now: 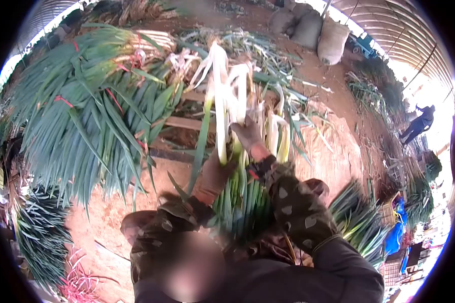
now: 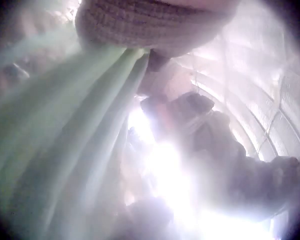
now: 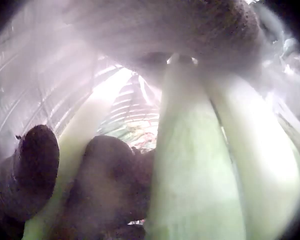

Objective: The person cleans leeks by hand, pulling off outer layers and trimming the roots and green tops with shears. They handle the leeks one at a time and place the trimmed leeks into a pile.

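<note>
Long green onions (image 1: 221, 101) with white shanks stand upright in front of me, their green leaves (image 1: 242, 202) running down toward my lap. My gloved left hand (image 1: 215, 174) grips stalks low, where white turns green; in the left wrist view the leaves (image 2: 75, 150) spread out below its knit glove (image 2: 150, 25). Higher and to the right, my gloved right hand (image 1: 248, 134) holds other stalks of the bunch. Close up in the right wrist view, thick pale stalks (image 3: 195, 160) come out beneath the right hand (image 3: 180, 35), and left-hand fingers (image 3: 107, 170) close around a separate stalk.
Tied bundles of green onions (image 1: 86, 111) with red bands are heaped at left, beside wooden slats (image 1: 179, 122). More onions lie at lower left (image 1: 40, 232) and right (image 1: 356, 217). Red ties (image 1: 78, 278) lie on the ground. Full sacks (image 1: 332, 40) and another person (image 1: 419, 123) are farther off.
</note>
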The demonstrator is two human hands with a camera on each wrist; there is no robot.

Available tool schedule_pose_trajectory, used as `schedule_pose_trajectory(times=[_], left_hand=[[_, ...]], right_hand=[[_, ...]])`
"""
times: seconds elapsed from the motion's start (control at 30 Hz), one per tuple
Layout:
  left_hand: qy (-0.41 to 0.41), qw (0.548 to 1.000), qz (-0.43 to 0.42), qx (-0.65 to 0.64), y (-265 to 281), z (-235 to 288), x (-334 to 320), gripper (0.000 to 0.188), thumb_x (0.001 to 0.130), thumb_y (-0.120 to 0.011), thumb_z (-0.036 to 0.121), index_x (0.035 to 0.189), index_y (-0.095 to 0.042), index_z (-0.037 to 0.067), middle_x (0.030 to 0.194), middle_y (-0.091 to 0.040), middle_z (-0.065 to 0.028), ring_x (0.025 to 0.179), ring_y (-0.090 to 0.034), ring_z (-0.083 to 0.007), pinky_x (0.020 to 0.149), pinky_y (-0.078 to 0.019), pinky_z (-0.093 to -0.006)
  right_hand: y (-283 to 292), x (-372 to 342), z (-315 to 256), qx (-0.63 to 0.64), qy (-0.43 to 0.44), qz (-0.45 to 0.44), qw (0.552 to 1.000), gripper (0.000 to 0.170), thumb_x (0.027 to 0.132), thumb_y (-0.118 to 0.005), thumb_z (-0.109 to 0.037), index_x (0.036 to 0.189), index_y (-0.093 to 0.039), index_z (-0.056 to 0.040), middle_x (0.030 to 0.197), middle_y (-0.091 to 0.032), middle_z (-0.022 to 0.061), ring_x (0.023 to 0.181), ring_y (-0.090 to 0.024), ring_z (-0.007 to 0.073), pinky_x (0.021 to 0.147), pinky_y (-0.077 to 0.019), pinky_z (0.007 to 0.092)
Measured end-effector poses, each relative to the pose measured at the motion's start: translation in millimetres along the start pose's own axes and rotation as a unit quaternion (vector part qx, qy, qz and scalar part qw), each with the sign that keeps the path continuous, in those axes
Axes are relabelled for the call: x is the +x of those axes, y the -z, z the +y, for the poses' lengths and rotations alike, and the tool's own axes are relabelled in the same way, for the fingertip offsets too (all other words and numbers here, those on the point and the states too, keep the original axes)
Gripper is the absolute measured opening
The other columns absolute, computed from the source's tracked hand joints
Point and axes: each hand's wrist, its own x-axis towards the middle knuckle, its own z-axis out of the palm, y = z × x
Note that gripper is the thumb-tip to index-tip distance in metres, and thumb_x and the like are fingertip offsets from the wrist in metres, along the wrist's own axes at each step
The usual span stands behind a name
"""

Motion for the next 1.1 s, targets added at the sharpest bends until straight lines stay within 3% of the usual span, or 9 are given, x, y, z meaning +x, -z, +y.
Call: schedule_pose_trajectory(times=[0.23,0.3,0.43,0.53,0.7,0.93,0.97,1.03,1.1], left_hand=[[0.146,0.936,0.072,-0.311,45.7,0.3,34.3,0.014,0.082,-0.070,0.000,0.090,-0.058,0.002,0.075,-0.065,-0.0076,0.059,-0.061,-0.0145,0.052,-0.0499,-0.0266],[0.159,0.949,0.086,-0.260,59.9,-7.3,42.0,0.014,0.083,-0.067,0.000,0.093,-0.057,0.002,0.077,-0.065,-0.0079,0.059,-0.061,-0.0145,0.052,-0.0503,-0.0273],[0.157,0.932,0.110,-0.307,58.1,25.1,35.8,0.020,0.083,-0.071,0.002,0.094,-0.055,0.002,0.078,-0.061,-0.0043,0.063,-0.060,-0.0147,0.056,-0.0494,-0.0275],[0.110,0.964,0.097,-0.221,38.3,12.3,32.0,0.022,0.086,-0.072,0.002,0.099,-0.054,0.005,0.083,-0.057,-0.0021,0.071,-0.058,-0.0134,0.062,-0.0525,-0.0277],[0.061,0.960,0.031,-0.272,-26.1,0.2,1.2,0.032,0.088,-0.073,0.004,0.110,-0.051,0.007,0.095,-0.054,-0.0024,0.081,-0.055,-0.0124,0.068,-0.0499,-0.0263],[0.031,0.980,-0.032,0.194,-20.3,42.0,-10.7,0.058,0.088,-0.069,0.043,0.117,-0.041,0.001,0.074,-0.064,-0.0274,0.070,-0.064,-0.0475,0.056,-0.0497,-0.0528],[0.035,0.979,-0.037,0.197,-20.9,38.7,-14.0,0.060,0.088,-0.068,0.044,0.117,-0.040,0.001,0.072,-0.064,-0.0274,0.070,-0.064,-0.0480,0.056,-0.0494,-0.0538],[0.040,0.978,-0.052,0.200,-24.5,32.6,-20.4,0.063,0.088,-0.067,0.047,0.118,-0.038,0.000,0.069,-0.063,-0.0273,0.069,-0.063,-0.0489,0.056,-0.0489,-0.0556],[0.038,0.972,-0.090,0.213,-24.0,32.2,-22.5,0.066,0.088,-0.067,0.046,0.120,-0.036,-0.003,0.084,-0.063,-0.0294,0.070,-0.063,-0.0482,0.056,-0.0490,-0.0545]], right_hand=[[70.7,11.5,12.3,0.187,0.007,0.113,0.976,0.041,0.077,-0.070,-0.016,0.112,-0.060,0.0026,0.085,-0.064,0.0101,0.073,-0.058,0.0186,0.063,-0.0483,0.0325],[107.2,9.4,7.4,0.165,-0.024,0.149,0.975,0.027,0.077,-0.068,-0.013,0.100,-0.064,-0.0004,0.080,-0.063,0.0019,0.067,-0.054,0.0133,0.061,-0.0460,0.0310],[162.3,43.6,36.8,0.010,-0.058,0.247,0.967,0.032,0.076,-0.067,-0.014,0.103,-0.064,0.0020,0.084,-0.067,0.0114,0.076,-0.064,0.0200,0.067,-0.0504,0.0334],[135.7,7.1,-15.0,-0.143,-0.025,0.181,0.973,0.035,0.077,-0.064,-0.017,0.106,-0.064,0.0025,0.087,-0.069,0.0136,0.080,-0.067,0.0238,0.072,-0.0540,0.0346],[67.3,-25.6,-68.8,-0.056,-0.053,0.002,0.997,0.045,0.084,-0.069,-0.024,0.121,-0.060,0.0007,0.096,-0.068,0.0096,0.084,-0.060,0.0178,0.083,-0.0514,0.0315],[11.8,-12.8,-31.7,-0.123,0.084,-0.029,0.988,0.039,0.099,-0.047,-0.019,0.133,-0.051,-0.0001,0.106,-0.067,0.0217,0.100,-0.062,0.0258,0.089,-0.0479,0.0362],[13.1,-15.7,-39.0,-0.141,0.008,-0.049,0.989,0.044,0.101,-0.044,-0.024,0.136,-0.046,0.0019,0.114,-0.065,0.0207,0.106,-0.060,0.0260,0.091,-0.0468,0.0365],[4.8,0.1,12.2,-0.051,0.147,0.001,0.988,0.060,0.101,-0.048,-0.042,0.136,-0.043,0.0073,0.114,-0.064,0.0259,0.105,-0.064,0.0313,0.090,-0.0501,0.0418],[13.2,-22.5,-10.8,-0.055,0.093,-0.062,0.992,0.068,0.098,-0.054,-0.042,0.138,-0.038,0.0095,0.120,-0.061,0.0260,0.111,-0.061,0.0314,0.094,-0.0487,0.0395]])
